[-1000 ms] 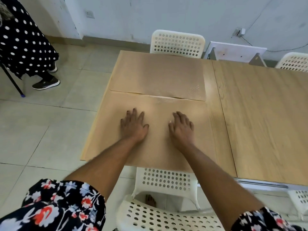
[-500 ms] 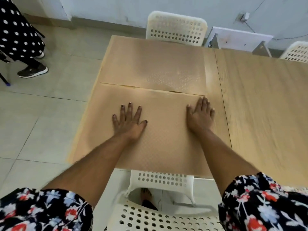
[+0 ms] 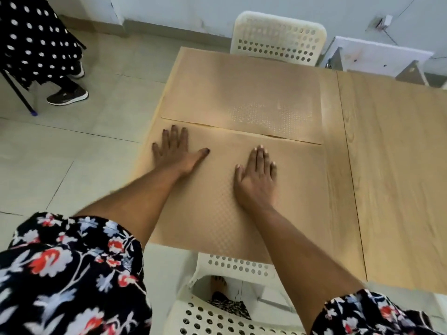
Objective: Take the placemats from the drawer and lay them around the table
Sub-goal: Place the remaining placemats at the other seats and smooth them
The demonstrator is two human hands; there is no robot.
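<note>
- Under your fingers [image 3: 174,139] the near placemat [image 3: 217,209] is tan with a fine dotted texture.
- Beyond your fingertips the far placemat [image 3: 242,97] is the same tan.
- Right of your fingers the table [image 3: 391,165] shows pale wood grain.
- Your sleeve [image 3: 72,274] is black with red and blue-white flowers.

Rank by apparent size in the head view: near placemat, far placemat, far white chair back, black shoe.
1. near placemat and far placemat: look alike; the near one is closer, so unranked.
2. far white chair back
3. black shoe
</note>
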